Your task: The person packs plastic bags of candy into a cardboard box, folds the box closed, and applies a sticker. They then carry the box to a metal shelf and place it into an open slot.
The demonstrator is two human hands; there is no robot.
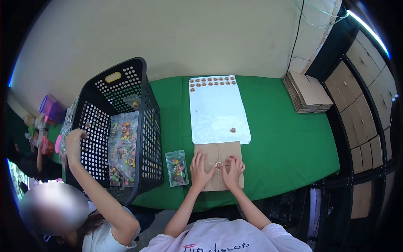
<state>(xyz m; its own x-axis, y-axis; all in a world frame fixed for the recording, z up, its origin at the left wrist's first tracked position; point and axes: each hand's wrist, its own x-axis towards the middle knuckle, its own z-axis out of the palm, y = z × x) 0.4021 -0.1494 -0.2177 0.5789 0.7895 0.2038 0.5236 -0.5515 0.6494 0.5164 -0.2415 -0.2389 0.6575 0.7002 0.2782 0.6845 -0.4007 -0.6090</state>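
A flat piece of folded brown cardboard (218,150) lies at the table's front edge. Near its middle is a small round sticker (218,166). My left hand (200,170) rests on the cardboard's left side, fingers spread, thumb close to the sticker. On the other side my right hand (233,171) presses down with slightly bent fingers, its thumb at the sticker's right edge. Just beyond lies a white sticker sheet (216,111) with rows of round stickers at the top and one near the bottom right. A clear bag of colourful pieces (177,168) is left of my left hand.
A tall black perforated basket (152,138) with several clear bags stands at left. A co-worker's hand (75,145) is at its left side. Stacked flat cardboard (308,92) sits at the back right of the green-covered table (277,126), beside shelves of boxes (361,122).
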